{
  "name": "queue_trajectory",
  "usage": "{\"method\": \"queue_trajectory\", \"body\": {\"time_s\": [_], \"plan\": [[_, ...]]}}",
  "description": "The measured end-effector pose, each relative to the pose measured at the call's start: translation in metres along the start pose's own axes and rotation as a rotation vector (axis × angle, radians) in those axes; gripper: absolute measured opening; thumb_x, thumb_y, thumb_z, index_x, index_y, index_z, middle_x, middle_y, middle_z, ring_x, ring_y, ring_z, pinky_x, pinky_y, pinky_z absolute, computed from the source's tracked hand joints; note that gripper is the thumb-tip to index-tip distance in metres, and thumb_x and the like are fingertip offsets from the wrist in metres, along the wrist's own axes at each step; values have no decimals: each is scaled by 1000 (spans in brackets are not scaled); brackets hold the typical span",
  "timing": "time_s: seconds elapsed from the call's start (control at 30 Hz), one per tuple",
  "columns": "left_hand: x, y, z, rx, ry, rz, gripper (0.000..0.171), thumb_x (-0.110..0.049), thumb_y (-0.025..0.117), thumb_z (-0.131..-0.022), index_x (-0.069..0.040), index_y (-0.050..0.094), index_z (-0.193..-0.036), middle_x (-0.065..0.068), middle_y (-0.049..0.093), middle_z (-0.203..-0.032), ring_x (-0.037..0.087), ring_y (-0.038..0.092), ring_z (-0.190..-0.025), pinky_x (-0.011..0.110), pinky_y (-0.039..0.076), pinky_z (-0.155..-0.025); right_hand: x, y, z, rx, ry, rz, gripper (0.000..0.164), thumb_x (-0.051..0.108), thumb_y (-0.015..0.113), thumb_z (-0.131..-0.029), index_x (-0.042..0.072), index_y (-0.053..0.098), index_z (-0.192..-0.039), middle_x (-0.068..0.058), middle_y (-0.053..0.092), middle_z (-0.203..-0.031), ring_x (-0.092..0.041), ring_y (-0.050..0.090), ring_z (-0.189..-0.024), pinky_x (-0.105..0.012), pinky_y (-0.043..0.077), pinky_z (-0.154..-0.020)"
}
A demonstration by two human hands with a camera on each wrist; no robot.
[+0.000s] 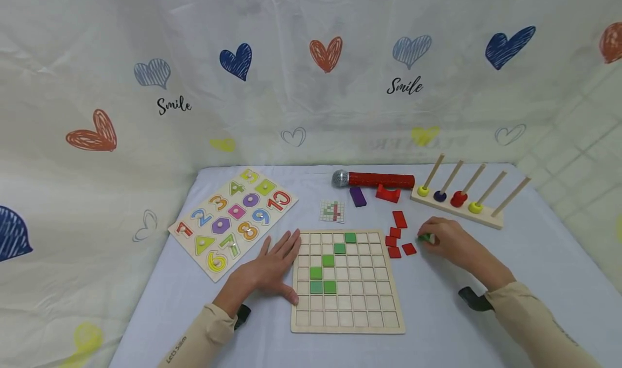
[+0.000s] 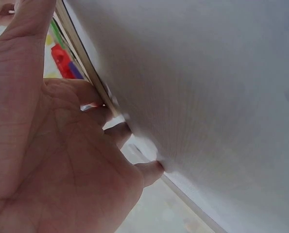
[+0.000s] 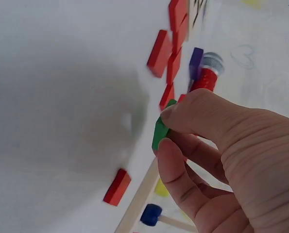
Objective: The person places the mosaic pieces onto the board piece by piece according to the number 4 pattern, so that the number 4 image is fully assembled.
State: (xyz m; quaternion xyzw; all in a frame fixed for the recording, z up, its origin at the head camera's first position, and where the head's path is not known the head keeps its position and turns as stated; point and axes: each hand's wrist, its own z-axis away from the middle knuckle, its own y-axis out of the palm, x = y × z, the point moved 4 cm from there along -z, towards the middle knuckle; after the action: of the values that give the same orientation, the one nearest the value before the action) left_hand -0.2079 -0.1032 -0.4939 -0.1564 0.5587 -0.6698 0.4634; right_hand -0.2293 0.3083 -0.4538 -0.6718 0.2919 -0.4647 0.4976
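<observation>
A wooden grid board [image 1: 369, 318] lies at the table's middle, with several green tiles [image 1: 328, 260] set in a slanting line across its squares. My left hand [image 1: 272, 268] rests along the board's left edge with fingers spread; in the left wrist view its fingertips meet the edge. To the right of the board, my right hand [image 1: 449, 239] pinches a small green tile [image 3: 162, 127] between thumb and fingers over the cloth. Several red tiles [image 1: 399, 219] lie between the board and that hand. In the right wrist view another red tile [image 3: 117, 187] lies apart near the peg stand.
Behind the board lie a small pattern card [image 1: 332, 211], a purple block [image 1: 358, 197], a red arch block [image 1: 388, 193] and a red microphone [image 1: 381, 180]. A peg stand with beads [image 1: 478, 217] is at the back right, a number puzzle [image 1: 194, 246] at the left.
</observation>
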Motion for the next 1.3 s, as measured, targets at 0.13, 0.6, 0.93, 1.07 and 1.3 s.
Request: {"method": "queue_trajectory", "body": {"time_s": [0.13,0.6,0.93,1.07,1.3], "plan": [[0,0,0,1,0,6,138,-68,87,-77,-4,10,-172,11,-2,-183,35,-1,-171,69,2,-134,17,-3,2,-25,-68,4,23,-2,92,-79,3,83,-99,-10,78,-99,-22,72,-88,-34,67,-73],[-1,-2,1,5,-1,10,138,-68,87,-77,-4,10,-172,11,-3,-183,35,-1,-171,69,2,-134,79,3,9,-37,-218,-17,26,-4,91,-79,1,83,-103,-11,75,-109,-23,69,-95,-27,65,-72],[-1,-1,0,11,-1,2,138,-69,86,-77,-5,9,-172,10,-4,-183,35,-2,-171,68,2,-134,111,22,10,-26,-348,-43,26,-2,92,-78,2,83,-102,-10,74,-109,-20,68,-96,-21,64,-73],[-1,-2,0,9,2,5,138,-68,86,-77,-5,9,-172,11,-4,-183,35,-2,-171,69,2,-134,128,33,12,5,-372,-56,24,2,92,-80,5,84,-102,-7,73,-109,-20,68,-99,-22,65,-78],[-1,0,0,13,0,3,138,-69,85,-78,-6,8,-173,10,-4,-184,35,-3,-171,68,1,-134,152,55,14,-30,-466,-116,20,-1,90,-81,6,84,-99,-5,72,-106,-17,68,-97,-20,64,-82]]}}
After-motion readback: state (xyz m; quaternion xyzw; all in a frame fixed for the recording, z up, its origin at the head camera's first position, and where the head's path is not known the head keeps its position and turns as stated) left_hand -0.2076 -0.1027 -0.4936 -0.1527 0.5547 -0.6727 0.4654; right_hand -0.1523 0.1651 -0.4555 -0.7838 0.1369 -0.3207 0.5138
